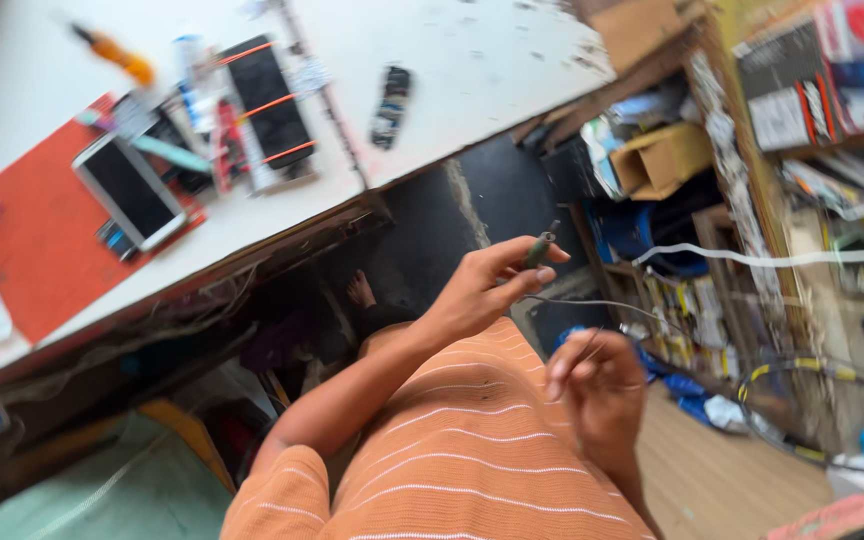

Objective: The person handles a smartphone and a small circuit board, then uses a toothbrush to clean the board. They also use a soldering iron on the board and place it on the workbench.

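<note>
Orange ribbed cloth with thin white stripes fills the bottom of the view, closest to the lens, covering the person's shoulder and upper arm. Above and to the left stretches the long white counter, its top running diagonally, with a red-orange mat lying flat on its left part. Right of the counter stand cluttered wooden shelves holding cardboard boxes and printed packets. On the mat's edge rests a white-framed smartphone with a dark screen, and further up the counter lies a black phone bound with orange rubber bands, the two near each other but apart. A small dark remote-like piece sits alone to the right of them. The left hand is raised off the counter's edge, thumb and fingers pinched shut on a slim grey-green pen-shaped tool, which tilts upward. A thin grey wire trails from it towards the right hand, whose fingers curl loosely; whether they grip the wire cannot be told.
</note>
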The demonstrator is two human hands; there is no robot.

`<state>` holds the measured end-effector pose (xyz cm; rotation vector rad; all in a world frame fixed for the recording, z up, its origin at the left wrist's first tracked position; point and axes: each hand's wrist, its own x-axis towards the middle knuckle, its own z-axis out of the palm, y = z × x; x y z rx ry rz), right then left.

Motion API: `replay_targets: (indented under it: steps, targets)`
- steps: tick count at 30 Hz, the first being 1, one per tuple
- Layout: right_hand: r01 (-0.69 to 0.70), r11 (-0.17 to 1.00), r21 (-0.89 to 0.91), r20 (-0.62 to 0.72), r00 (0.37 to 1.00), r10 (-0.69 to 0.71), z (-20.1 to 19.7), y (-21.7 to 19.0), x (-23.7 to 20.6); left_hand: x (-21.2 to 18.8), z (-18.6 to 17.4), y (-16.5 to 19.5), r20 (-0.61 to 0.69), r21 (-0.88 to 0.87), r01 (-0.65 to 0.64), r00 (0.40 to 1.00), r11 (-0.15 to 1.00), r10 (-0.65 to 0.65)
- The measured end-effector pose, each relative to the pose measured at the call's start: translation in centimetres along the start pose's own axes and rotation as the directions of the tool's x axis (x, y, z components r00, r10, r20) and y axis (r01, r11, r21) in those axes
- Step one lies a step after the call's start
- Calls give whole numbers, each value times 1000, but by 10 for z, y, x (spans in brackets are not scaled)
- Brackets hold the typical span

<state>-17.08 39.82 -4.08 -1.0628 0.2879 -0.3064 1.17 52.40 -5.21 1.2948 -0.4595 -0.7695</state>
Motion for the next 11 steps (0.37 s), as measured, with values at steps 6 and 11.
replay_targets:
  steps: [6,11]
  targets:
    - [151,775,-614,-187,926,-328,-48,-79,13,14,58,16,83,276,-165,986,947,148]
    - [171,428,-887,-28,907,-421,-42,-126,13,27,81,36,299,375,-202,950,905,89]
